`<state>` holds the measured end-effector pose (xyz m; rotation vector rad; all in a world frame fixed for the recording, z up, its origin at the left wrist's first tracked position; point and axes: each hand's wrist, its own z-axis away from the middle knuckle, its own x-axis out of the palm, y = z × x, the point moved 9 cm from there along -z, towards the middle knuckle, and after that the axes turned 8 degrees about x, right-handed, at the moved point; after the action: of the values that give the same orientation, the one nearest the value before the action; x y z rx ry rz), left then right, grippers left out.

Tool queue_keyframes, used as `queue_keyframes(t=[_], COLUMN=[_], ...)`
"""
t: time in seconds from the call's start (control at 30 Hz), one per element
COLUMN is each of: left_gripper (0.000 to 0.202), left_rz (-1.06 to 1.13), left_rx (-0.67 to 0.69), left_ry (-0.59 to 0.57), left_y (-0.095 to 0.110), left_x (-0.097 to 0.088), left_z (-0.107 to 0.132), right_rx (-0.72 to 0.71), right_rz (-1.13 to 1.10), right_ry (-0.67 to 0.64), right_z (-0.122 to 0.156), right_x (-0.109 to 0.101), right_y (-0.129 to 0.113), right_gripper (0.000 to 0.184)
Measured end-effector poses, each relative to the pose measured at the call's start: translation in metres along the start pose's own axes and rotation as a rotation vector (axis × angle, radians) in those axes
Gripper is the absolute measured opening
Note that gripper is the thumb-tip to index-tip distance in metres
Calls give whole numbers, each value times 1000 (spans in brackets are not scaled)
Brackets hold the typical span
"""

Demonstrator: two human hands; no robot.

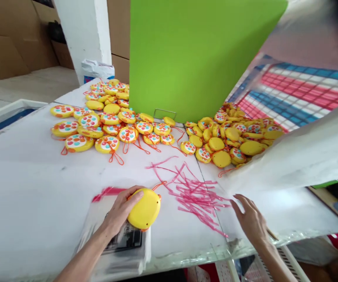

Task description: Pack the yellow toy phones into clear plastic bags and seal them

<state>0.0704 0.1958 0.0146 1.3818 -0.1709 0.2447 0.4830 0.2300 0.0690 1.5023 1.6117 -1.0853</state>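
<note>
My left hand (123, 209) grips a yellow chick-shaped toy (144, 208) with its plain back facing up and an orange cord loop at the top. Beneath that hand lies a stack of clear plastic bags (98, 219) with black print. My right hand (249, 219) hovers at the right, thumb and fingers apart, its fingertips close to the end of a strip. Between both hands is a loose heap of pink plastic strips (198, 196) on the white table (34, 203).
Many similar toys are piled at the back left (107, 125) and back right (227, 137), several showing colored buttons. A green board (198, 58) stands behind them. White sheeting (304, 152) covers the right side. A crate (289, 262) sits below the table edge.
</note>
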Motion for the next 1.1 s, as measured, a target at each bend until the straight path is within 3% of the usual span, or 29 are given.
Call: queue_keyframes(t=[0.1, 0.2, 0.3, 0.37, 0.47, 0.67, 0.73, 0.87, 0.93, 1.0, 1.1], left_gripper=[36, 33, 30, 26, 22, 23, 21, 10, 6, 3, 2], left_rz=[171, 195, 230, 323, 511, 679, 688, 683, 673, 665, 658], left_rx=[-57, -18, 9, 7, -26, 33, 48, 115, 136, 135, 114], left_ry=[-51, 36, 150, 264, 391, 375, 431, 712, 798, 816, 795], left_y=[-5, -3, 1, 1, -3, -1, 2, 11, 14, 15, 12], left_x=[5, -5, -17, -29, -45, -55, -58, -74, -81, -84, -86], left_z=[-3, -7, -10, -10, -10, -18, -16, -2, 3, 5, 3], right_rx=[-224, -336, -407, -434, -471, -498, -490, -605, -657, -650, -524], right_rz=[-211, -237, -231, -212, -173, -27, -25, -150, -173, -158, -137], right_ry=[-124, -236, -286, -314, -361, -535, -511, -454, -452, -469, -512], right_z=[-6, -28, -52, -62, -51, 13, 14, 4, 2, 4, 10], right_x=[3, 24, 53, 69, 74, 43, 33, 35, 43, 49, 42], right_y=[-100, -185, -248, -270, -268, -208, -218, -288, -311, -309, -267], right_gripper=[26, 24, 32, 45, 47, 49, 48, 48, 52, 53, 40])
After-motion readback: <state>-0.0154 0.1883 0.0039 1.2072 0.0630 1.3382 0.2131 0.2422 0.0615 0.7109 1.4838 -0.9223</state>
